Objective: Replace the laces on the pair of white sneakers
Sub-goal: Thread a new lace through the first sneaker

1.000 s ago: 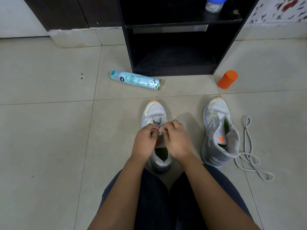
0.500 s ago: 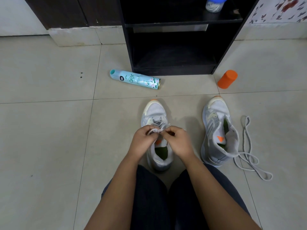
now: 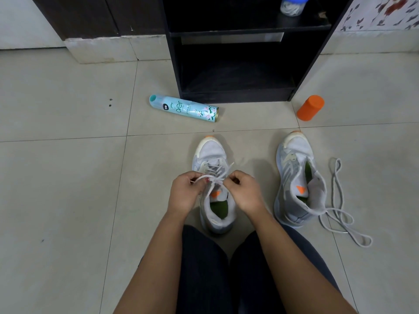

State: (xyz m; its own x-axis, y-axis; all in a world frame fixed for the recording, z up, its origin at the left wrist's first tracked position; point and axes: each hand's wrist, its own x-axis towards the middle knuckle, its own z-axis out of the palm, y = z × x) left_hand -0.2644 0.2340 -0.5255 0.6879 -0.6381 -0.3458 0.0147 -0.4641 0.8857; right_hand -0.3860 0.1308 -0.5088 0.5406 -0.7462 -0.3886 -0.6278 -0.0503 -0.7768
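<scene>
Floor (image 3: 56,177): pale tile; everything below rests on it unless noted.

Black shelf unit (image 3: 173,64): beyond both grips, open-fronted. A clear jar with a blue lid (image 3: 292,5) stands on its upper shelf, contents not legible.

Person: seated, legs in dark trousers (image 3: 204,268) on the near side of the grips, both bare forearms reaching forward.

Laced sneaker (image 3: 209,152): white and grey, orange toe tip, upright, directly under and between the two grips, toe pointing away. Green insole visible at the opening.

Unlaced sneaker (image 3: 294,155): to the right of the right grip, well apart from it, upright, tongue pulled up, eyelets bare.

Loose lace (image 3: 334,184): grey, lying in loops further right again, beside the unlaced sneaker; near the heel it looks to touch the shoe.

Aerosol can (image 3: 186,108): teal with floral print, on its side, ahead of the left grip, near the shelf unit's base.

Orange bottle (image 3: 310,108): ahead and right of the right grip, apparently upright.

Left grip (image 3: 184,191): fingers curled, clamped on one side of the lace (image 3: 217,179).

Right grip (image 3: 246,191): fingers curled, clamped on the other side of it. The lace runs taut between the two grips, crossing at a knot above the tongue; one free end sticks up toward the toe.
</scene>
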